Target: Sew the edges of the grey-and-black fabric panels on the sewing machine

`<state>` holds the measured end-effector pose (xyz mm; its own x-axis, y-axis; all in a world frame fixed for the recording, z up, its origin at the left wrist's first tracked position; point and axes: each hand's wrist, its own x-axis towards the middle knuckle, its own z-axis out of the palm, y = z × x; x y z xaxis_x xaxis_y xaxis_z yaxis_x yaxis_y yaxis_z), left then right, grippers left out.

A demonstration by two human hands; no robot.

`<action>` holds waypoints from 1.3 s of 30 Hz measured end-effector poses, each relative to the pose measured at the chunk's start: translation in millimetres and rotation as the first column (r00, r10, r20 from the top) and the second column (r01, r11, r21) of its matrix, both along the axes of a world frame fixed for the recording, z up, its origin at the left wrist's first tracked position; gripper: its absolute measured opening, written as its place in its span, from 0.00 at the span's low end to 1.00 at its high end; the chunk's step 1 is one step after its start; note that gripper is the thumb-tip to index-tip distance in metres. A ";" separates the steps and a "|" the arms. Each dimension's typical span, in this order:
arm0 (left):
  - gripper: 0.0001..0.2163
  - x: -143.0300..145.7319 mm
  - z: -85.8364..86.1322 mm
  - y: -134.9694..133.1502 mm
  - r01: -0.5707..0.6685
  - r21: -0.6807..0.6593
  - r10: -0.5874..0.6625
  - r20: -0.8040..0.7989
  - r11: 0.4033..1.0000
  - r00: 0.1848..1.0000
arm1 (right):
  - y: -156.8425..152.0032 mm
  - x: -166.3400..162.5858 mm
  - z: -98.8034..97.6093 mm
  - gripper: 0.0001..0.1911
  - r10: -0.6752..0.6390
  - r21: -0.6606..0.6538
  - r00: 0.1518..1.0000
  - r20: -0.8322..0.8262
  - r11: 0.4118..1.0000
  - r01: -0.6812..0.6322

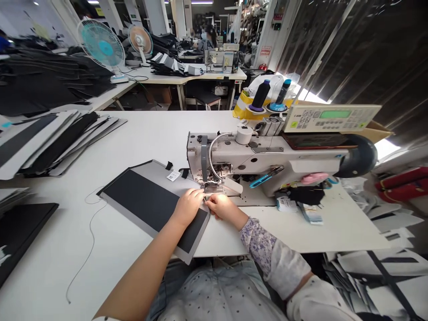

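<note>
A grey fabric panel with a black rectangle and dark-bound edges lies slantwise on the table, its right end by the presser foot of the sewing machine. My left hand rests on the panel near the foot, fingers laid forward over the cloth. Just to the right, my right hand pinches the panel's edge, where a small dark bit shows at the fingertips. A white label and two short black tabs are on the panel's far side. From its left corner trails a loose thread.
Stacked fabric pieces lie at the left, with a dark folded piece nearer. Thread cones and a control panel stand behind the machine. Blue thread snips rest on it. Cut pieces are piled lower right.
</note>
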<state>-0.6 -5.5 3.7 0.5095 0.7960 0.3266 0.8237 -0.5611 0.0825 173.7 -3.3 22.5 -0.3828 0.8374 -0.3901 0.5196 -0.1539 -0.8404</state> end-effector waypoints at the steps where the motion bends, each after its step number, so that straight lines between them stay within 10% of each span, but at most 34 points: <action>1: 0.10 -0.9 -1.1 1.4 -0.001 -0.009 0.001 0.014 1.000 1.000 | -0.1 -0.4 0.4 0.12 0.003 0.011 1.000 0.007 1.000 -0.003; 11: 0.19 -14.0 0.3 18.9 0.108 0.014 -0.108 0.012 0.994 0.994 | 3.0 4.0 4.1 0.14 0.012 0.274 0.995 0.095 0.961 -0.038; 20: 0.22 -7.4 8.4 -19.9 0.040 0.021 -0.038 -0.068 0.999 0.997 | 3.6 1.5 -2.5 0.10 -0.046 0.503 0.929 0.367 0.850 -0.156; 26: 0.21 -7.7 9.4 -20.2 0.028 0.037 -0.025 -0.074 0.999 0.997 | -42.8 37.0 11.1 0.09 0.041 0.585 0.967 0.250 0.790 -0.185; 29: 0.20 -5.3 6.3 -27.5 0.021 0.102 -0.015 -0.065 0.995 0.998 | -71.4 119.7 16.5 0.16 -0.283 0.724 0.959 0.004 0.662 0.193; 33: 0.18 33.6 0.1 -41.9 0.156 0.215 -0.158 -0.006 0.964 0.987 | -62.1 262.0 13.0 0.18 -0.927 0.748 0.371 -0.062 0.203 0.632; 39: 0.26 122.8 -14.8 -53.1 0.548 0.216 -0.521 -0.171 0.808 0.836 | 4.9 345.0 2.3 0.12 -0.759 0.563 0.453 0.467 0.651 0.510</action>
